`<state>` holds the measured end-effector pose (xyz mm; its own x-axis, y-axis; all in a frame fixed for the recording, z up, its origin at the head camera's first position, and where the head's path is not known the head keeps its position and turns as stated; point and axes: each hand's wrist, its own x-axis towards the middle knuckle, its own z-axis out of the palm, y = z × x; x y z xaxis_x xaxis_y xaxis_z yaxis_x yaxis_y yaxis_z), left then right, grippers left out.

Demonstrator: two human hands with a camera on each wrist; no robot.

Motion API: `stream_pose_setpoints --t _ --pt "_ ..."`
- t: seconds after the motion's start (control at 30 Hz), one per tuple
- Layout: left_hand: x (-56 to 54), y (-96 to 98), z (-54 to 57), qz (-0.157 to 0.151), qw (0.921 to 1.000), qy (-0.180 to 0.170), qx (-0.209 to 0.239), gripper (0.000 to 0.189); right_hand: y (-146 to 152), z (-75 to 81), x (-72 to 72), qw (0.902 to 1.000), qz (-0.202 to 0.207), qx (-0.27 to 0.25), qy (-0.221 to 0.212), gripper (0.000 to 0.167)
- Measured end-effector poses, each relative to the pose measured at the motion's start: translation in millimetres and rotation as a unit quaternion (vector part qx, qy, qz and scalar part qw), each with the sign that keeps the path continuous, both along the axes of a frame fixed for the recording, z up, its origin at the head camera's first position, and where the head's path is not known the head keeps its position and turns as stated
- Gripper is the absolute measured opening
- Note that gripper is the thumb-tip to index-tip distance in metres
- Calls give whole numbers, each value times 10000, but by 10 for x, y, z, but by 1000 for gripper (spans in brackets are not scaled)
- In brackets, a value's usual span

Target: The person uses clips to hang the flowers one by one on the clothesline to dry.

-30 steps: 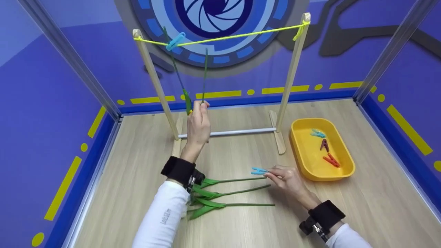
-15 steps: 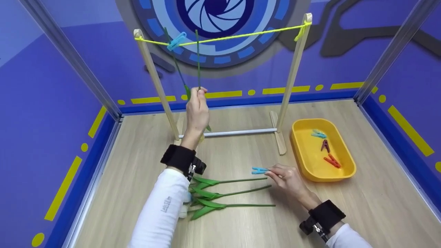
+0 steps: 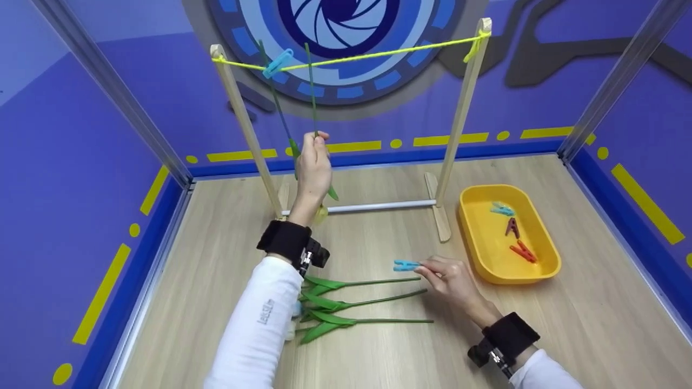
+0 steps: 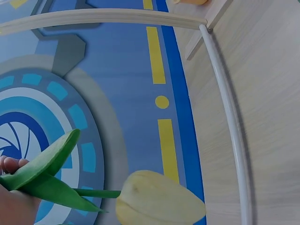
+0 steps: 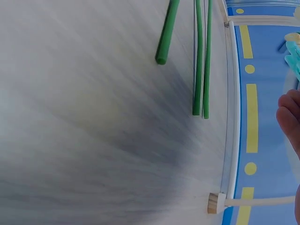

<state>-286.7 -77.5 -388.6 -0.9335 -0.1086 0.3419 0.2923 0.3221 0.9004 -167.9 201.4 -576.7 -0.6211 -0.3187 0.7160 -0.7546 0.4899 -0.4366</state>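
Note:
My left hand (image 3: 314,167) grips an artificial tulip by its green stem (image 3: 311,89), the stem pointing up and crossing the yellow string (image 3: 378,55) in the head view. The tulip's pale yellow bloom (image 4: 157,199) hangs below the hand, as the left wrist view shows. Left of it, a blue clothespin (image 3: 278,63) clips another flower's stem (image 3: 279,108) to the string. Low over the table, my right hand (image 3: 451,278) pinches a light blue clothespin (image 3: 405,265) between thumb and fingers. Three more green-stemmed flowers (image 3: 330,320) lie beside it, their blooms mostly hidden behind the left sleeve.
Two wooden posts (image 3: 462,119) hold up the string, joined low down by a white bar (image 3: 378,207). At the right stands a yellow tray (image 3: 470,237) with a blue clothespin (image 3: 501,208), a dark red one (image 3: 512,227) and a red one (image 3: 523,251). Blue printed walls enclose the table.
My left hand has risen with the tulip, bringing the stem's tip from below the string to above it. The right hand has stayed nearly still with its clothespin.

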Motion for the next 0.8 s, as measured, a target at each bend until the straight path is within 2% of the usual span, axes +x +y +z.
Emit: stream_pose_setpoints --t 0.17,0.3,0.63,0.8 --pt "-19 -24 17 -103 9998 -96 168 31 -43 74 -35 9996 87 -259 -15 17" --pt "-30 -32 5 -179 9995 -186 208 32 -76 191 -63 9988 9 -480 -33 18" --pt "-56 -13 -20 -59 9996 -166 217 32 -149 621 -188 9981 -67 -548 269 19" --pt "-61 -12 -30 93 9998 -187 72 31 -212 920 -314 9970 -158 -589 485 17"
